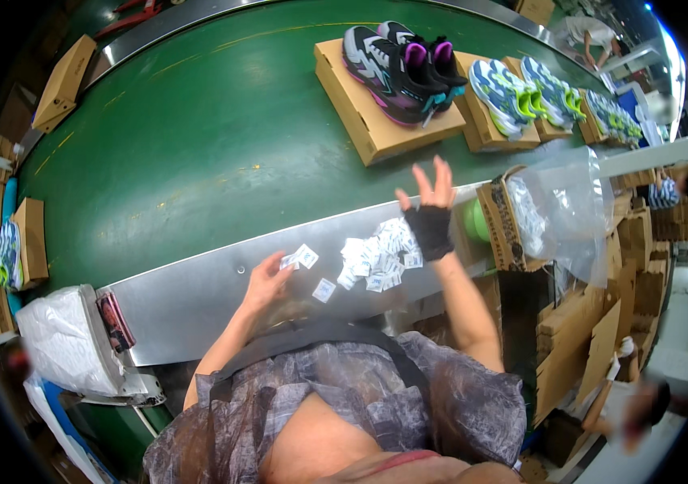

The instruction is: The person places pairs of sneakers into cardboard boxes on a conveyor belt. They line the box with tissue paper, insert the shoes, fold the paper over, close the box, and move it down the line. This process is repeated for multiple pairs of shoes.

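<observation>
My left hand is over the metal ledge, its fingertips pinching a small white sachet. Right beside it is another white sachet, and a single sachet lies apart on the metal. A loose pile of white sachets spreads to the left of my right wrist. My right hand, in a black fingerless glove, is raised with its fingers spread and holds nothing. Beyond it, a pair of black, grey and purple sneakers stands on a brown shoebox.
White-and-blue sneakers on boxes line the green belt at right. A carton with clear plastic bags sits right of my right hand. A plastic-wrapped bundle is at left. Flattened cardboard and a co-worker are at lower right.
</observation>
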Tool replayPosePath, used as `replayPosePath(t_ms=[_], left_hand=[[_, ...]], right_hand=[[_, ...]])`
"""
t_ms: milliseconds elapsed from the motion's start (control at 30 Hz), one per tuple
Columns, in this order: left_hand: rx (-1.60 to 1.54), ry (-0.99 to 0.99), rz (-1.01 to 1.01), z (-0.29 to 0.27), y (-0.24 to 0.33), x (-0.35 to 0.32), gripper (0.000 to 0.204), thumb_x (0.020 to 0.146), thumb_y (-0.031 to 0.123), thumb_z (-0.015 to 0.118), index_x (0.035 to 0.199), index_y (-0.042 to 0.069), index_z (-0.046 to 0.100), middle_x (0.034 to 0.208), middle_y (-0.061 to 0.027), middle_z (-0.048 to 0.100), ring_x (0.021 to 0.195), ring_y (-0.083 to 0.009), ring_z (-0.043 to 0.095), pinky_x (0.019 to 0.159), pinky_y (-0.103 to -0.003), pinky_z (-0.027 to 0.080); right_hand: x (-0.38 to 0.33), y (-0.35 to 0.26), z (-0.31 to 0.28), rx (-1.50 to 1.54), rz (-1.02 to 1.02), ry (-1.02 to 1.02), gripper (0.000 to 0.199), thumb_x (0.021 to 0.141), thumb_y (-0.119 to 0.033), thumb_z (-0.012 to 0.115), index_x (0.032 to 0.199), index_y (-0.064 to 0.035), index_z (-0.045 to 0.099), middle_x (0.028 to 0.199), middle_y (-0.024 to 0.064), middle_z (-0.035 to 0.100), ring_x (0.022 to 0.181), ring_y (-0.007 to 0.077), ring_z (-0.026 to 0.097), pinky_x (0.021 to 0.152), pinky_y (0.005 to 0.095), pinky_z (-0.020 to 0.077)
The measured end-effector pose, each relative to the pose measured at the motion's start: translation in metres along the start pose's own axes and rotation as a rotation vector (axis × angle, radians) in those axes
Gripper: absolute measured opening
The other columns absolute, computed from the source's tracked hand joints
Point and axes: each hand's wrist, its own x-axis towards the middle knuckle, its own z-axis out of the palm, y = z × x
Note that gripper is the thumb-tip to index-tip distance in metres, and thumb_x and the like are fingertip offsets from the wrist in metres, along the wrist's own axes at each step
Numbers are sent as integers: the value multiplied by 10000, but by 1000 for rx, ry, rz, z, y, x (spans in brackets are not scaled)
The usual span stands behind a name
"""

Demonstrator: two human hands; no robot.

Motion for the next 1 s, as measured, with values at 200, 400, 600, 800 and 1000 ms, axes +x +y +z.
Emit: replayPosePath(t_ms=[200,400,600,800,1000], left_hand=[[177,52,77,-23,-30,-10,341,820,167,604,1120,12,556,703,-14,608,512,-48,482,458,-203,375],[771,-10,123,3,20,-23,738,744,306,668,1342,94,293,828,-189,625,765,-292,617,710,-362,474],[846,37,286,-12,-6,-51,841,727,324,689,1377,132,190,1000,-210,530,895,-335,542,773,-417,438],[242,704,558,-71,79,-93,377,846,144,577,1195,42,480,674,32,466,620,-35,436,572,-169,394],[565,815,1006,-59,166,-76,241,842,150,575,1038,10,578,696,-45,535,626,-113,517,568,-234,432]], right_hand=[[175,34,-1,-418,-213,-122,617,575,-434,725,1133,-239,546,1333,134,334,1230,312,308,898,581,254],[220,51,12,-241,-146,-628,558,628,-524,651,1028,-136,622,1038,169,568,1065,335,460,917,392,338],[149,2,-13,-161,-442,-459,414,692,-502,585,818,-113,654,871,128,609,920,302,530,843,395,364],[76,-79,-54,145,-722,-356,313,520,-279,773,725,-112,606,980,147,546,873,331,511,716,417,431],[-1,-177,-27,419,-1039,-583,287,578,-326,706,747,-128,585,1091,137,489,983,293,462,742,490,386]])
